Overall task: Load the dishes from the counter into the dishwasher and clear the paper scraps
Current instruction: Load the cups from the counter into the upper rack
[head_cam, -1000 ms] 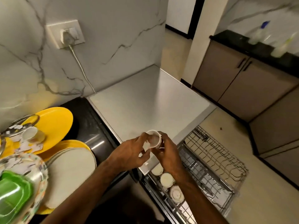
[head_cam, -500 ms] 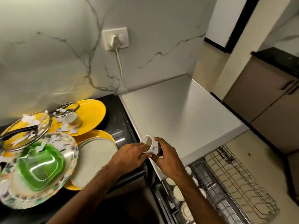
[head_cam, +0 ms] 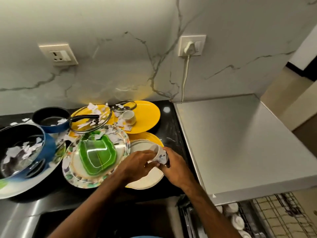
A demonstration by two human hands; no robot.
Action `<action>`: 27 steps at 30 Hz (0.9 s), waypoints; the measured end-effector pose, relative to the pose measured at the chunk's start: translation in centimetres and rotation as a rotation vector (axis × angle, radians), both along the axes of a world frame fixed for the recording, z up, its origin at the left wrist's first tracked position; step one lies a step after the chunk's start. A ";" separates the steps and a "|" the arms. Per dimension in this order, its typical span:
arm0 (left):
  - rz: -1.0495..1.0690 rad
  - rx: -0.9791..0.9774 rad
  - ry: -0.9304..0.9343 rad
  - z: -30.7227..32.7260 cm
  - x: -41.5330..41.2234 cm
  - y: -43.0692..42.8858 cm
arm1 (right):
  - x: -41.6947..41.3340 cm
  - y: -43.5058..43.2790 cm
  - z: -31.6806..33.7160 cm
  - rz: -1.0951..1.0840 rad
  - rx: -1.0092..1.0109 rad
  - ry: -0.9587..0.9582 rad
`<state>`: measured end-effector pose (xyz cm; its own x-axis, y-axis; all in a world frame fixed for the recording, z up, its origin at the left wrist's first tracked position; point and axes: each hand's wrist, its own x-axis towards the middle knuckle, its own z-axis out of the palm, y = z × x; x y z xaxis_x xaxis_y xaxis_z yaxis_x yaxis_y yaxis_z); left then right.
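Paper scraps [head_cam: 18, 152] lie in the blue pot [head_cam: 49, 148] at left. At centre the left hand [head_cam: 135, 165] pinches the flower-printed cup [head_cam: 160, 156] by its rim, the right hand [head_cam: 176, 169] curls round its base, cup tilted over the white plate [head_cam: 145, 182]; dishwasher rack [head_cam: 274, 217] at lower right

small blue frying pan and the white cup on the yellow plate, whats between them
Head view: a round metal-rimmed glass lid littered with white paper scraps, the pan's black handle lying across it.

Tilted floral white cup [head_cam: 160, 155] over cream plate [head_cam: 147, 181]
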<state>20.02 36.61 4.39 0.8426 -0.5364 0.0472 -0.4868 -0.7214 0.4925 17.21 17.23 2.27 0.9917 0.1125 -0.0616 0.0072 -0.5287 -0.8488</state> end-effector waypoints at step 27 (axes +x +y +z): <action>-0.137 -0.128 0.041 -3.1 1.5 -3.7 | -4.1 -5.0 -1.7 -0.213 -0.020 0.095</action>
